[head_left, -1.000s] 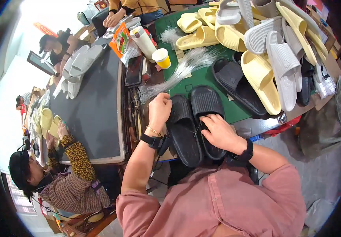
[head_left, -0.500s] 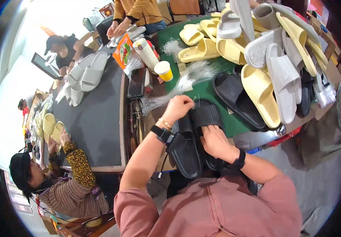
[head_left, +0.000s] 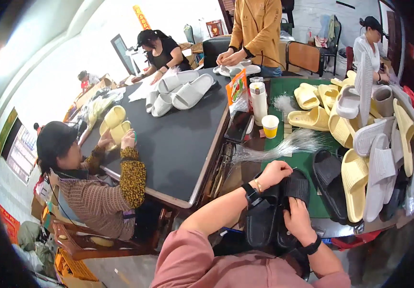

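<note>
A pair of black slide slippers lies before me at the table edge, the left slipper [head_left: 258, 225] beside the right slipper [head_left: 296, 186]. My left hand [head_left: 274, 174] is pinched above the straps, near the toe end of the right slipper. A thin pale strand shows at its fingertips, too fine to make out fully. My right hand [head_left: 301, 224] grips the right slipper, its fingers tucked under the strap and partly hidden. Just beyond my left hand lies a fanned bundle of transparent strands [head_left: 283, 146]. Another black slipper [head_left: 330, 185] rests to the right.
Yellow and grey slippers [head_left: 355, 177] are heaped on the green table [head_left: 276, 91]. A yellow-and-white cup [head_left: 270, 126], a white bottle [head_left: 258, 103] and a phone [head_left: 238, 126] stand or lie beyond my left hand. Co-workers handle slippers at the dark table [head_left: 178, 158] to the left.
The view has swung left and up, so the scene sits lower and further right. My left hand stays pinched by the straps, and my right hand remains under the strap.
</note>
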Demonstrator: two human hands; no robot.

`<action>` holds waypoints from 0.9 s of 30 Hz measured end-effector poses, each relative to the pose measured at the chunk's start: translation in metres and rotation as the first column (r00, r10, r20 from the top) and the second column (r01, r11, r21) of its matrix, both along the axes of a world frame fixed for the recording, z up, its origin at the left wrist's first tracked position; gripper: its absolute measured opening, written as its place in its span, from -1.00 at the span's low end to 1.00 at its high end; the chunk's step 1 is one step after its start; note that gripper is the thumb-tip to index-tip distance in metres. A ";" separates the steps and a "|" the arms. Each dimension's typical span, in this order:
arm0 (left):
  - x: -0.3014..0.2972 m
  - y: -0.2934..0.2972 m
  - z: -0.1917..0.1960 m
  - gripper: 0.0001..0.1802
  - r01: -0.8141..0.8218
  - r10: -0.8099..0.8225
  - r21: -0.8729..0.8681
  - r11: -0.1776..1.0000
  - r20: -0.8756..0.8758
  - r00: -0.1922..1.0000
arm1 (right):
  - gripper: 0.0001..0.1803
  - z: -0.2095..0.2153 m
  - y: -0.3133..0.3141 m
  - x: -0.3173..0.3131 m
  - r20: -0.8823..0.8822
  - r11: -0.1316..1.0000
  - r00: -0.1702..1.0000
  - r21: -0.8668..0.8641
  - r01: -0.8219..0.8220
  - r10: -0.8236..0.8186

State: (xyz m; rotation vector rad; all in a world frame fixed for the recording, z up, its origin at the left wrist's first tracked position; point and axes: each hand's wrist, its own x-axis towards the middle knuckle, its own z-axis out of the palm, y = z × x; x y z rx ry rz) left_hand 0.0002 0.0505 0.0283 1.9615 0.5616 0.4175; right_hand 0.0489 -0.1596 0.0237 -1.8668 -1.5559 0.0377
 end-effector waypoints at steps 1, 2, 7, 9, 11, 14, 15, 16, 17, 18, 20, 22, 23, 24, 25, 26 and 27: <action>-0.006 -0.002 -0.001 -0.79 -0.006 0.006 -0.014 1.000 0.017 1.000 | -0.67 0.003 -0.004 0.001 -0.109 0.998 0.993 0.058 -0.032 0.038; -0.012 -0.003 -0.001 -0.80 -0.019 0.019 -0.014 1.000 0.035 0.999 | -0.71 0.008 -0.008 0.002 -0.232 0.992 0.970 0.112 -0.053 0.078; -0.026 -0.015 -0.004 -0.81 -0.024 0.039 -0.118 0.993 0.129 0.991 | -0.73 0.029 0.014 0.037 -0.342 0.974 0.940 0.213 0.072 0.005; -0.026 -0.020 -0.004 -0.81 -0.022 0.036 -0.087 0.996 0.161 0.986 | -0.64 0.027 0.042 0.052 -0.381 0.975 0.924 0.214 0.064 0.023; -0.027 -0.022 -0.004 -0.82 -0.040 0.045 -0.033 0.999 0.159 0.986 | -0.58 0.021 0.067 0.063 -0.382 0.984 0.921 0.177 -0.011 0.079; -0.028 -0.021 -0.004 -0.82 -0.091 0.103 -0.060 0.994 0.236 0.966 | -0.60 0.005 0.090 0.066 -0.589 0.979 0.790 0.015 -0.202 0.172; -0.029 -0.021 -0.005 -0.82 -0.093 0.105 -0.064 0.994 0.235 0.966 | -0.65 0.000 0.092 0.064 -0.593 0.966 0.776 0.010 -0.259 0.215; -0.029 -0.021 -0.006 -0.82 -0.110 0.133 -0.102 0.989 0.263 0.956 | -0.65 -0.004 0.093 0.063 -0.581 0.964 0.782 0.018 -0.267 0.227; -0.029 -0.022 -0.008 -0.82 -0.125 0.161 -0.141 0.982 0.289 0.943 | -0.68 -0.008 0.094 0.061 -0.631 0.974 0.750 0.040 -0.224 0.199; -0.028 -0.023 -0.009 -0.82 -0.123 0.163 -0.151 0.981 0.286 0.944 | -0.71 -0.010 0.093 0.060 -0.689 0.978 0.698 0.081 -0.194 0.195; -0.027 -0.025 -0.012 -0.83 -0.160 0.229 -0.228 0.960 0.319 0.920 | -0.76 -0.012 0.094 0.060 -0.743 0.985 0.649 0.079 -0.155 0.162; -0.025 -0.025 -0.013 -0.84 -0.193 0.254 -0.192 0.962 0.373 0.892 | -0.80 -0.010 0.093 0.060 -0.739 0.997 0.669 0.027 -0.076 0.071; -0.027 -0.023 -0.012 -0.84 -0.223 0.291 -0.216 0.951 0.377 0.879 | -0.85 -0.009 0.093 0.058 -0.785 0.997 0.616 0.056 -0.048 0.074; -0.028 -0.022 -0.012 -0.84 -0.245 0.324 -0.243 0.938 0.378 0.867 | -0.85 -0.008 0.092 0.057 -0.784 0.994 0.611 0.093 -0.051 0.105; -0.029 -0.023 -0.011 -0.82 -0.237 0.344 -0.341 0.910 0.300 0.890 | -0.87 -0.006 0.091 0.057 -0.747 0.995 0.658 0.092 -0.045 0.098; -0.030 -0.022 -0.011 -0.80 -0.223 0.337 -0.331 0.917 0.344 0.876 | -0.88 -0.005 0.089 0.057 -0.708 0.996 0.701 0.085 -0.037 0.086; -0.031 -0.022 -0.012 -0.79 -0.210 0.332 -0.354 0.911 0.333 0.883 | -0.87 -0.005 0.088 0.057 -0.698 0.995 0.712 0.095 -0.015 0.077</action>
